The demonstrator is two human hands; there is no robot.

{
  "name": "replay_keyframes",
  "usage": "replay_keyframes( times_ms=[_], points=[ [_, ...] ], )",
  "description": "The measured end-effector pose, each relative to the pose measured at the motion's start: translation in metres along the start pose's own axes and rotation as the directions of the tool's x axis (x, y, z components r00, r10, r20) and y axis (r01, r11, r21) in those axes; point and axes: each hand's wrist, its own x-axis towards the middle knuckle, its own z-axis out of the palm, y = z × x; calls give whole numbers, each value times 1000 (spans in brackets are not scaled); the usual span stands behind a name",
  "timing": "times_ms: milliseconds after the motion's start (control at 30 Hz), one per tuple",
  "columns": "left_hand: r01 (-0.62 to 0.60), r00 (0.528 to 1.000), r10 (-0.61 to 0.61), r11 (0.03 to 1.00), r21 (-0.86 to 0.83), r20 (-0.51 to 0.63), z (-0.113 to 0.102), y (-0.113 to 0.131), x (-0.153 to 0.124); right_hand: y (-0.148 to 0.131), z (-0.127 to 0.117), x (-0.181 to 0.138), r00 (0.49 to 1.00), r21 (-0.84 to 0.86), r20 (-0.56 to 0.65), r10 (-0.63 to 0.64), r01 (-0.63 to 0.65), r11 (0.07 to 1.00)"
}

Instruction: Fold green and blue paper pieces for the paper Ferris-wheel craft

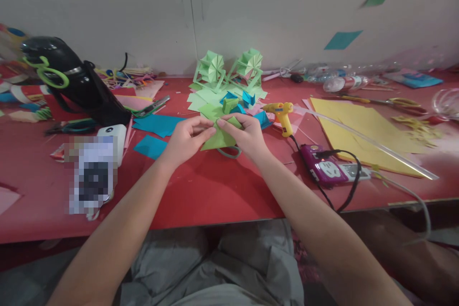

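Observation:
A light green sheet of paper (218, 139) is pinched between both hands above the red table. My left hand (187, 139) grips its left side, thumb and fingers pressed together. On the opposite side my right hand (245, 135) holds it, the thumb on top near the middle. Just beyond the hands lie folded blue paper pieces (248, 99) and a folded green piece (230, 105). Behind these, two pale green folded-paper models (211, 68) stand on pale green sheets (195, 100). Blue paper sheets (158, 125) lie left of my left hand.
A yellow glue gun (284, 117) lies to the right, its cord running to a purple power strip (324, 167). Yellow sheets (358, 129), a clear glue stick (387, 150) and scissors (401, 103) are farther right. A black bottle (71, 76) and a pixelated phone (95, 174) are left.

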Motion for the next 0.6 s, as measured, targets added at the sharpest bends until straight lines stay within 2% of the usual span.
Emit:
replay_keyframes(
  times_ms=[100,167,233,400,600],
  points=[
    [120,986,-96,977,-176,136,-5,0,1,1,-2,2,998,20,-52,20,-19,1000],
    [132,975,-84,964,-229,206,-9,-1,1,1,-3,3,996,28,-88,23,-21,999],
    [68,976,-22,975,-210,215,-10,-2,1,0,-3,4,993,28,-114,22,-19,999],
    [-89,983,105,990,-109,148,-8,-3,0,-1,-2,4,992,72,-113,58,-50,996],
    [-244,953,218,964,109,208,-10,-5,0,1,-3,3,995,71,-52,80,-76,995]
  ],
)
